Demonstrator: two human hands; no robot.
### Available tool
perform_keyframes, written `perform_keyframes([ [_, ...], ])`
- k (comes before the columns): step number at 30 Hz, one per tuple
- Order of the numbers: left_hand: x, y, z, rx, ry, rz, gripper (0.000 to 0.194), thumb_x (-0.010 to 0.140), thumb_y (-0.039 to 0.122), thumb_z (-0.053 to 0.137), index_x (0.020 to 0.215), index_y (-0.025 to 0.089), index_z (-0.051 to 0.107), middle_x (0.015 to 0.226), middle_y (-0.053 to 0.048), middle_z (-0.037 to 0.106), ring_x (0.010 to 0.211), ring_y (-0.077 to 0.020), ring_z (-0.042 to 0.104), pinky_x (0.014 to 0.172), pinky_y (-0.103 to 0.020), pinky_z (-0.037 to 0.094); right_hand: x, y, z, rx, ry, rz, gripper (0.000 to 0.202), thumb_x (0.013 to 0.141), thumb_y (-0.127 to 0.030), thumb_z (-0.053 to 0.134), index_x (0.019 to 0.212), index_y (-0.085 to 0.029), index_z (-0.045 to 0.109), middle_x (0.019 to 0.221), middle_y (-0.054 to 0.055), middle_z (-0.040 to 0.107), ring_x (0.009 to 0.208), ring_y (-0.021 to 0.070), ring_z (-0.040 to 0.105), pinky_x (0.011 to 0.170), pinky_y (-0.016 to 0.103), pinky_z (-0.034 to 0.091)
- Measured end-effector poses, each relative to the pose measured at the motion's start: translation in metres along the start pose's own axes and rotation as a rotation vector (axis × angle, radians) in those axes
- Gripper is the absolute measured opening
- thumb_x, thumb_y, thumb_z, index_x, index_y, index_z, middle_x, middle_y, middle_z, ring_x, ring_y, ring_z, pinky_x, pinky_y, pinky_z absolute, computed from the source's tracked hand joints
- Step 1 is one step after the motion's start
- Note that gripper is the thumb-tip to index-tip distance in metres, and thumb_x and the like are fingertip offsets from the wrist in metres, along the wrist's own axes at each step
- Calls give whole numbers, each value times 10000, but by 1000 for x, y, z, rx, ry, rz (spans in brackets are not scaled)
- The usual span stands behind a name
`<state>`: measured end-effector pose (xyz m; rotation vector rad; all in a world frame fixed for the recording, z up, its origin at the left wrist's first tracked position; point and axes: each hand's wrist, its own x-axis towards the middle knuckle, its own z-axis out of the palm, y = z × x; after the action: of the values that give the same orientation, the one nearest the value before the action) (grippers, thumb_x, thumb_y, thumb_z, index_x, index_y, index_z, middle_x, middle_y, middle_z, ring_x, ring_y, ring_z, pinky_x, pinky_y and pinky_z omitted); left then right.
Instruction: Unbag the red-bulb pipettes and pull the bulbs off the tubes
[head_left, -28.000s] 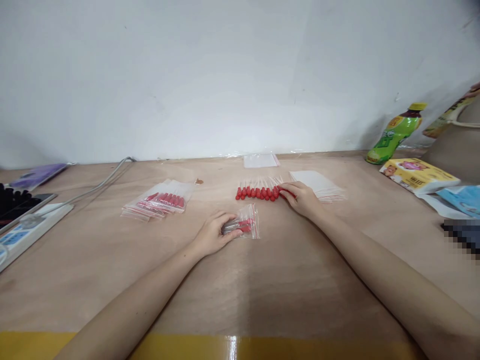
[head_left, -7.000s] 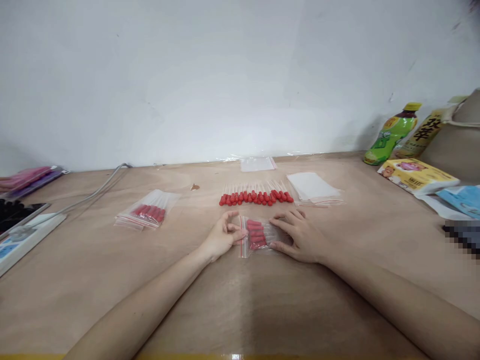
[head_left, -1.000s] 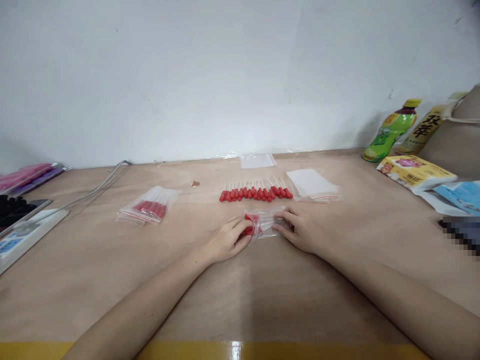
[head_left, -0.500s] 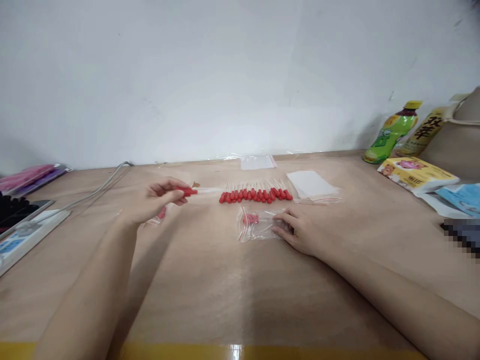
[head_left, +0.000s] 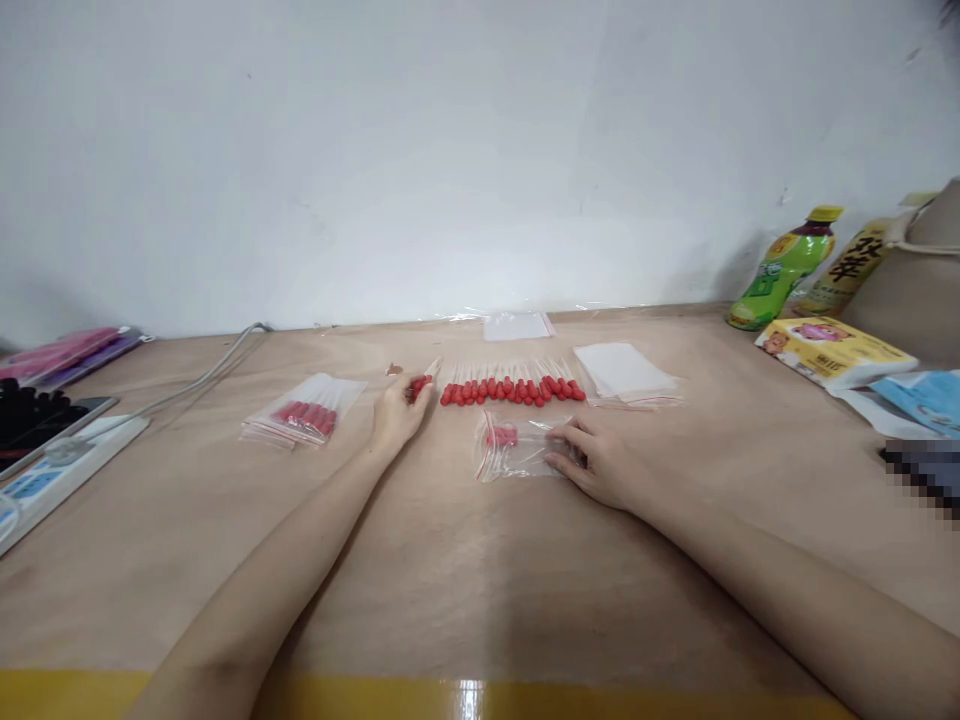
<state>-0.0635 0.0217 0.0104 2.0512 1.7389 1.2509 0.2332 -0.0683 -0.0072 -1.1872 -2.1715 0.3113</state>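
Observation:
My left hand (head_left: 400, 410) is at the left end of a row of red-ended white sticks (head_left: 510, 390). Its fingers close around a red-ended stick (head_left: 420, 385), whose pale thin end points up toward the wall; whether it holds one or more is hard to see. On the right, my right hand (head_left: 592, 460) grips the near-right end of a clear zip bag (head_left: 532, 455) lying flat in front of the row. Small red pieces (head_left: 502, 436) show inside the bag near its zip end.
At left lie filled zip bags (head_left: 304, 415) with red pieces, and a power strip (head_left: 67, 470) with a cable. Behind the row are a flat bag (head_left: 517, 326) and a stack of bags (head_left: 622, 372). A green bottle (head_left: 784, 270) and a tissue pack (head_left: 832, 347) stand right.
My left hand has moved right and slightly down, carrying the red-ended stick to the row's left end, uncovering the filled bags. My right hand stays on the clear bag.

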Motion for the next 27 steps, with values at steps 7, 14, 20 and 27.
perform_keyframes([
  [7, 0, 5, 10, 21, -52, -55, 384, 796, 453, 443, 931, 146, 629, 793, -71, 671, 717, -174, 614, 650, -269, 458, -1, 0, 0, -14, 11, -18, 228, 827, -324, 483, 1001, -195, 555, 878, 52, 544, 634, 119, 515, 635, 275, 449],
  [14, -3, 6, 1, 66, -56, -97, 370, 834, 406, 364, 794, 155, 632, 733, -50, 652, 700, -182, 584, 638, -273, 417, -1, -2, -1, -9, 13, -14, 239, 825, -334, 492, 1005, -194, 563, 876, 51, 550, 639, 119, 529, 641, 268, 453],
  [20, -3, 5, 3, 90, 2, -110, 319, 829, 380, 384, 843, 155, 610, 799, -61, 632, 710, -178, 567, 675, -296, 424, -1, -1, -1, -7, 2, -12, 231, 826, -323, 491, 1005, -194, 560, 876, 50, 549, 635, 117, 523, 636, 271, 451],
  [27, -43, 29, -5, 46, 60, 315, 167, 792, 305, 504, 749, 166, 587, 748, -43, 566, 762, -155, 537, 752, -292, 441, 0, -2, -2, -11, -3, -1, 226, 826, -325, 487, 998, -195, 551, 874, 50, 552, 641, 119, 520, 641, 273, 448],
])
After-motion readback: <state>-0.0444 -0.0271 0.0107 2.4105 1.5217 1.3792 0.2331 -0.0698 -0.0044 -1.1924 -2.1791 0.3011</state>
